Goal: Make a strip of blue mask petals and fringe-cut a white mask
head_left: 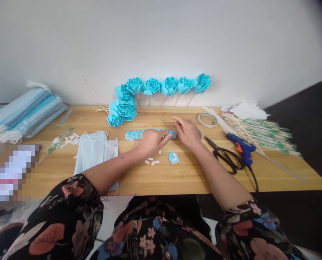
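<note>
Head view: left hand (150, 141) and right hand (187, 132) close together, fingertips on right end of blue petal strip (135, 134)

Nothing here can be read as a word, brand or number. The paper chopstick sleeves (261, 131) at the right end of the desk (177, 177) carry green print, and so does a narrow wrapper (60, 139) at its left; both are too small to make out.

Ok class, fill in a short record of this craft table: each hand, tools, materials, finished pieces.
Left hand: on the strip of blue petals
Right hand: on the strip's right end
Tools: tape roll, scissors, glue gun, right of hands
Materials: face masks, left of hands
Finished pieces: blue flowers on sticks, against the wall
</note>
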Demonstrator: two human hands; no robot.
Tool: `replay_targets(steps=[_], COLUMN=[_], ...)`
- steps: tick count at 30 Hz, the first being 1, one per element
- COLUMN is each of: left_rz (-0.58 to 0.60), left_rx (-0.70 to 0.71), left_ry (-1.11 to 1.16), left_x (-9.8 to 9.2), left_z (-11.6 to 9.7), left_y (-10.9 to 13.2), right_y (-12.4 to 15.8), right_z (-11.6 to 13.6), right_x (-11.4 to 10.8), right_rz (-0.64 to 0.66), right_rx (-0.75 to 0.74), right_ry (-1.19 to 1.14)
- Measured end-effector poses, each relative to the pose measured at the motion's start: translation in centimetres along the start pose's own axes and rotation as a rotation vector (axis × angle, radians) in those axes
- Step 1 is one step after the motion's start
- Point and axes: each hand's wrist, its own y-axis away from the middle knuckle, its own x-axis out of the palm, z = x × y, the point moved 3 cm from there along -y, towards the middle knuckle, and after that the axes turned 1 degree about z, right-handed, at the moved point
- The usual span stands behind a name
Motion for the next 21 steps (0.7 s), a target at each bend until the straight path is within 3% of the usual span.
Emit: replay_targets(steps=[14, 17, 21], left_rz=[-0.032, -0.099, -0.294], left_rx=[0.012, 0.055, 0.059], left_ry=[0.008, 0.057, 0.127], left_x=[-0.5, -2.2, -6.1], left_z=[-0.2, -0.4, 0.2], left_y=[0.1, 0.1, 0.2], right_y=[-0.1, -0.1, -0.1], right_z=[0.1, 0.0, -0.1], right_x=[-0.1, -0.1, 0.0], right_rz=[-0.005, -0.003, -0.013], right_rx=[-0.008, -0.003, 0.015], right_ry=[-0.011, -0.011, 0.009])
